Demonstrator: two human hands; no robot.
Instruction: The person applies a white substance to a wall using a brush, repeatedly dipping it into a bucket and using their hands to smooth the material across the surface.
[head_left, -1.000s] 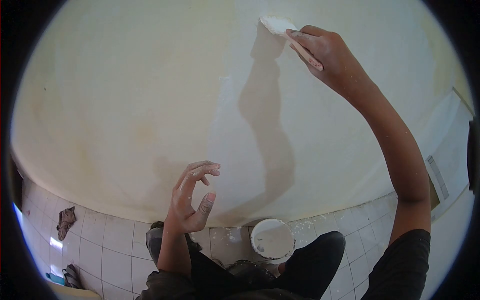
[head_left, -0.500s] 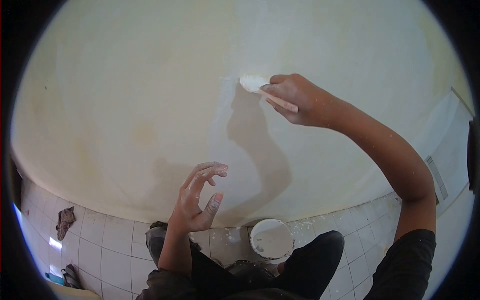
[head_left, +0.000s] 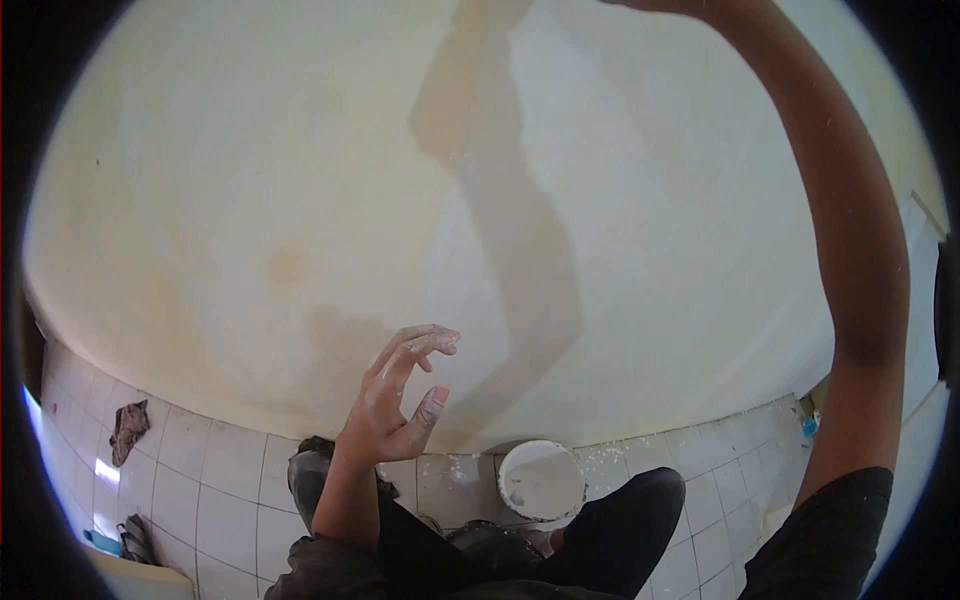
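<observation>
My left hand [head_left: 405, 395] hangs in the air in front of the lower wall, fingers curved and thumb apart, holding nothing; pale residue coats its fingertips. My right arm reaches up along the right side, and only a sliver of my right hand [head_left: 665, 5] shows at the top edge. Its fingers, and anything in them, are cut off by the frame. A pale, patchy wall [head_left: 270, 180] fills most of the view, with the arm's shadow across it. Below the wall, between my knees, stands a white bucket [head_left: 541, 480] with whitish material inside.
A crumpled brown cloth [head_left: 129, 432] lies on the tiled floor [head_left: 232, 458] at the left. Lower down there are a dark item [head_left: 137, 540] and a blue one [head_left: 103, 543]. White specks dot the tiles around the bucket. A small blue object [head_left: 810, 425] lies at the right.
My right hand, which held a light-handled tool with white material against the wall, has moved up and mostly out of frame. My left hand has hardly moved.
</observation>
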